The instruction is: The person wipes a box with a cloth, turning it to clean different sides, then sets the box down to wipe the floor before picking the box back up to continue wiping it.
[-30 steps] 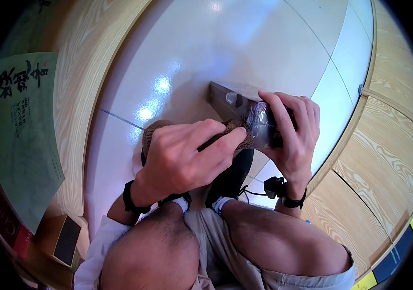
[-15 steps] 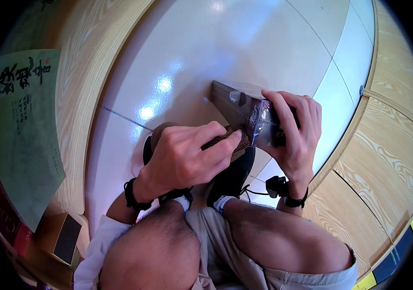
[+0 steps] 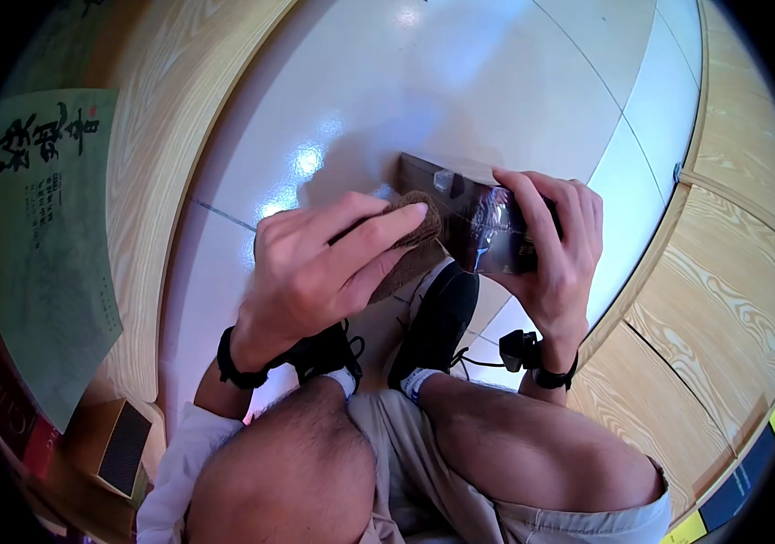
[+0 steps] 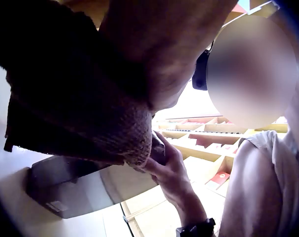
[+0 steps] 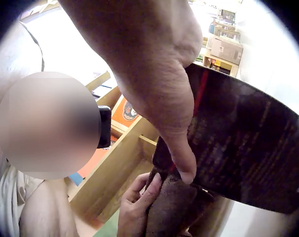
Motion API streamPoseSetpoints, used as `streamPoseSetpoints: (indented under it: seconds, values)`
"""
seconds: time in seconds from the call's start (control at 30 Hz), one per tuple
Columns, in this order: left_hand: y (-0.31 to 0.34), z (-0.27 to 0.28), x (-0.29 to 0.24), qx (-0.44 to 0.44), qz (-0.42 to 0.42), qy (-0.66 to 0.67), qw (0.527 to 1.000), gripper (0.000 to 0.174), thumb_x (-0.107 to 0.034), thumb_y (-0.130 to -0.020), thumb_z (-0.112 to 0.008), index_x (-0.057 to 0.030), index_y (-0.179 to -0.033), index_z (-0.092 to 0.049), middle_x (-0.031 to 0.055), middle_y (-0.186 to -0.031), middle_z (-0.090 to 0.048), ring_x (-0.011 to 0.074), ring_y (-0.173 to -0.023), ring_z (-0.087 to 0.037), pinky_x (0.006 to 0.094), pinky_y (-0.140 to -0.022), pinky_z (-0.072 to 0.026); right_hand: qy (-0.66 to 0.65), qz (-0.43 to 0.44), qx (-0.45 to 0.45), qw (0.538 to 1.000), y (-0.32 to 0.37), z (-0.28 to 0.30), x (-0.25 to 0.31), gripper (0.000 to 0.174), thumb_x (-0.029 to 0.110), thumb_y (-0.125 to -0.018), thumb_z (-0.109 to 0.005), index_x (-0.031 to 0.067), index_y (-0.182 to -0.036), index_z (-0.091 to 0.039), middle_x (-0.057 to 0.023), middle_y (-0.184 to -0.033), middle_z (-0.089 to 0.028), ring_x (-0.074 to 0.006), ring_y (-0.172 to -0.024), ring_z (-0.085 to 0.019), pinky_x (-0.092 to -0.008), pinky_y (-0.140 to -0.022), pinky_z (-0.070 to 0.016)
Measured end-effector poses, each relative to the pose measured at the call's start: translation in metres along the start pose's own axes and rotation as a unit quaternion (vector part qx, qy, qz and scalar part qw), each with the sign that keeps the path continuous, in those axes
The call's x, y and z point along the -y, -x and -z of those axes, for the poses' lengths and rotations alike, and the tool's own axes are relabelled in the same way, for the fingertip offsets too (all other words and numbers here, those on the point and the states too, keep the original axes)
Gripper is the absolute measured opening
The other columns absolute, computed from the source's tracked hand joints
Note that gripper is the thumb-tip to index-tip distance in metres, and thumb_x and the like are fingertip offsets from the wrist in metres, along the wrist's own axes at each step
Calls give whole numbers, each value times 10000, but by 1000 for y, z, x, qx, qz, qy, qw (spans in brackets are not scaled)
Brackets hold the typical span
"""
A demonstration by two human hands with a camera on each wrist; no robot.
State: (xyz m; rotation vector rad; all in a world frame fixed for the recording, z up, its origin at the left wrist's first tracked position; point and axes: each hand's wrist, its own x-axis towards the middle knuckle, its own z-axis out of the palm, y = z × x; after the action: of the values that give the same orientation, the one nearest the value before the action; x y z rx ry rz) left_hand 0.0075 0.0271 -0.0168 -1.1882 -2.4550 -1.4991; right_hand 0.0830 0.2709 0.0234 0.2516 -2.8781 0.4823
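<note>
A brown textured cloth (image 3: 410,265) is bunched in my left hand (image 3: 307,263), pinched between thumb and fingers just left of the box. My right hand (image 3: 558,240) grips the near end of a dark box (image 3: 460,218), fingers over its top edge and thumb underneath. Shiny clear wrap glints on the box's end. The right wrist view shows the box's broad dark face (image 5: 248,138) with rows of small print and a red stripe; the cloth (image 5: 171,207) overlaps its lower corner there. From the left wrist, the cloth (image 4: 105,118) hides much of the box (image 4: 75,190).
Pale glossy floor tiles (image 3: 496,82) lie beneath the hands. Wooden cabinets (image 3: 677,299) line the right side, and a wooden ledge (image 3: 197,82) runs along the left. A green sheet with dark characters (image 3: 52,245) hangs over the left. Black shoes (image 3: 437,313) are below the box.
My left hand has drawn left and slightly up with the cloth, opening a gap from the box's end. The right hand and box have barely moved.
</note>
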Motion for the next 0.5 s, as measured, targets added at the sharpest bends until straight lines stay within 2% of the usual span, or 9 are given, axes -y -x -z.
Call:
streamPoseSetpoints:
  seconds: [0.03,0.07,0.1,0.17,0.27,0.4,0.5]
  values:
    - [-4,1,-1,-1,4,4,1000,365,23,-751,-831,-45,-1107,-785,101,-893,-742,255,-692,-716,337,-606,-562,0,1,0,1000,0,0,0,798,296,-589,-886,102,-1341,-700,-85,-1147,-675,-291,-988,-624,-469,-901,-463]
    - [-9,0,-2,-2,12,9,1000,312,7,-791,-827,-34,-1097,-782,117,-860,-738,269,-697,-720,343,-612,-561,-1,2,1,1000,0,0,-1,791,299,-596,-883,102,-1340,-701,-84,-1148,-676,-292,-987,-624,-468,-901,-462]
    - [-14,0,-5,-3,12,9,1000,312,7,-791,-827,-34,-1097,-782,117,-860,-738,269,-697,-720,343,-612,-561,-1,4,1,1000,0,1,-1,783,303,-603,-879,103,-1340,-702,-84,-1148,-677,-292,-986,-625,-467,-901,-462]
    - [-21,-1,-10,-2,68,58,996,238,-12,-836,-809,-18,-1072,-780,130,-835,-730,276,-687,-717,345,-612,-557,-2,2,3,1000,1,1,-2,773,311,-615,-872,102,-1339,-702,-84,-1150,-677,-292,-985,-625,-466,-900,-462]
    - [-27,-3,-12,-2,81,80,993,204,-36,-859,-806,-3,-1058,-778,141,-827,-723,277,-679,-715,344,-609,-552,-3,0,4,1000,1,1,-2,756,327,-636,-862,100,-1339,-703,-85,-1154,-679,-292,-982,-625,-463,-899,-463]
    - [-31,-10,-11,-21,74,88,993,215,-54,-853,-813,-8,-1061,-782,134,-818,-718,276,-670,-708,348,-604,-551,1,1,3,1000,0,0,-1,741,339,-654,-854,95,-1338,-704,-86,-1156,-682,-291,-979,-625,-462,-897,-465]
    - [-36,-9,-10,4,56,74,996,226,-56,-849,-816,-18,-1070,-786,133,-823,-719,274,-665,-706,347,-601,-552,1,-2,5,1000,-1,1,-1,733,352,-665,-847,94,-1336,-705,-87,-1152,-682,-290,-977,-625,-463,-896,-466]
